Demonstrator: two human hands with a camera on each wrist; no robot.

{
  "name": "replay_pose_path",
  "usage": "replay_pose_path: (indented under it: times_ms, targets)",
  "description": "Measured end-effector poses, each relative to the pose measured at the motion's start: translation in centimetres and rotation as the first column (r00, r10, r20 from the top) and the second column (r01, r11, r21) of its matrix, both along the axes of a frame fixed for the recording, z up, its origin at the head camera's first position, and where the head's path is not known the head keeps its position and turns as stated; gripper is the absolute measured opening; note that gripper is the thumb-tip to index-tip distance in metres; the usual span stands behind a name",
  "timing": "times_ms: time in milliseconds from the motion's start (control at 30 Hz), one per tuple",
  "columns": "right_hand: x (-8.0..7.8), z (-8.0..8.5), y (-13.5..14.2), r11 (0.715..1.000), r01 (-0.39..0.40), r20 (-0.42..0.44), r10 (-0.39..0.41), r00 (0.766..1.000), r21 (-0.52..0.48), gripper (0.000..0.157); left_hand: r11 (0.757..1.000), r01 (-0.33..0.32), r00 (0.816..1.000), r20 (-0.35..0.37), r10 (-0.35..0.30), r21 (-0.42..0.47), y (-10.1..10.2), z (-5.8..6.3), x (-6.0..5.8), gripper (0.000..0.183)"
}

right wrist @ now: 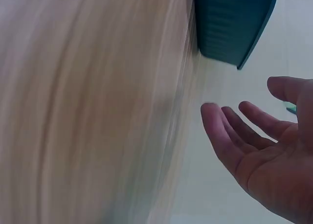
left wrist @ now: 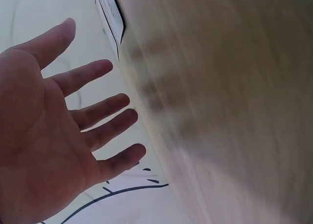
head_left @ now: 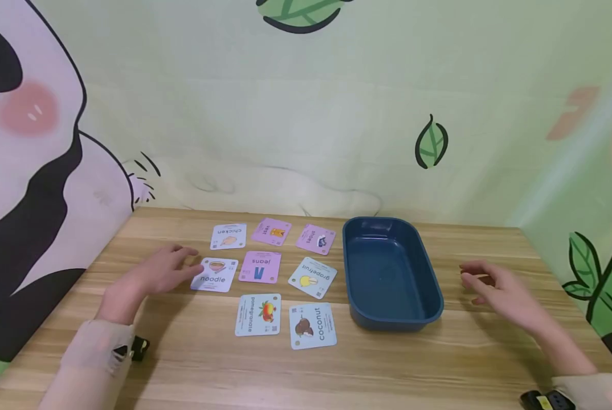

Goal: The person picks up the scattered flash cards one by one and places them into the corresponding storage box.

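My left hand (head_left: 161, 272) hovers at the left of the cards, fingers spread, its thumb close to the noodle card (head_left: 214, 275). In the left wrist view its palm and straight fingers show with nothing held. Off the right side of a dark blue plastic tub (head_left: 395, 273) my right hand (head_left: 501, 290) hangs with loosely bent fingers and holds nothing. Between left hand and tub lie the chicken card (head_left: 228, 236), vest card (head_left: 272, 232), shoes card (head_left: 315, 238), jeans card (head_left: 260, 267), grapefruit card (head_left: 313, 277), pomegranate card (head_left: 257, 315) and coconut card (head_left: 313, 326).
The wooden table (head_left: 203, 370) meets a printed cloth backdrop (head_left: 224, 114) along its far edge. The backdrop bears a panda and leaves. The tub's bare inner floor shows. Small dark devices are strapped at both wrists.
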State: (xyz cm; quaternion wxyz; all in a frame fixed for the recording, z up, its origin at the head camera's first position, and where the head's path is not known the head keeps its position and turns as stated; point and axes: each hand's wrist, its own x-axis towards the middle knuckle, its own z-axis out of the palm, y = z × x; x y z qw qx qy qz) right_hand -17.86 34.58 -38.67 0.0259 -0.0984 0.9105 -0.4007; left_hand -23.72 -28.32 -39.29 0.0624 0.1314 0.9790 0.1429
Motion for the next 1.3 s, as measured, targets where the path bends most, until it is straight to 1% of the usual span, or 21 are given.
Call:
replay_pose_path:
  times_ms: [67, 167, 333, 400, 567, 767, 900, 1100, 1300]
  targets:
    - [0.0, -0.1, -0.4, 0.998, -0.001, 0.041, 0.004, 0.999, -0.069, 0.052, 1.000, 0.018, 1.000, -0.010, -0.018, 0.020, 0.0, -0.1, -0.2, 0.059]
    - [-0.1, -0.2, -0.9, 0.987, 0.004, 0.106, 0.013, 0.994, -0.161, 0.055, 0.998, 0.027, 1.000, -0.009, -0.026, 0.049, 0.1, -0.2, -0.4, 0.058]
    - [0.0, -0.2, -1.7, 0.956, -0.009, 0.182, 0.066, 0.981, -0.294, 0.056, 0.997, 0.024, 1.000, 0.009, -0.025, 0.079, 0.5, -0.2, -0.7, 0.058]
    - [0.1, -0.2, -2.0, 0.946, -0.007, 0.204, 0.077, 0.976, -0.323, 0.056, 0.996, 0.020, 1.000, 0.021, -0.022, 0.083, 0.8, -0.1, -0.8, 0.057]
    - [0.2, -0.2, -2.8, 0.938, 0.015, 0.240, 0.073, 0.968, -0.346, 0.059, 0.997, 0.011, 0.999, 0.039, -0.014, 0.080, 1.2, 0.1, -0.9, 0.054]
    - [-0.2, -0.4, -3.9, 0.913, 0.033, 0.263, 0.082, 0.961, -0.407, 0.061, 0.997, -0.005, 0.999, 0.047, 0.001, 0.071, 1.3, 0.0, -1.1, 0.054]
    - [-0.5, -0.6, -4.4, 0.900, 0.039, 0.256, 0.082, 0.963, -0.434, 0.060, 0.997, -0.010, 0.998, 0.055, 0.006, 0.072, 1.3, 0.0, -1.1, 0.054]
    - [-0.8, -0.8, -4.8, 0.892, 0.044, 0.233, 0.070, 0.970, -0.449, 0.056, 0.998, -0.022, 0.997, 0.076, 0.017, 0.066, 1.4, 0.0, -1.1, 0.055]
    - [-0.9, -1.1, -4.8, 0.878, 0.044, 0.230, 0.076, 0.970, -0.476, 0.054, 0.999, -0.026, 0.996, 0.085, 0.022, 0.044, 1.5, 0.1, -1.4, 0.051]
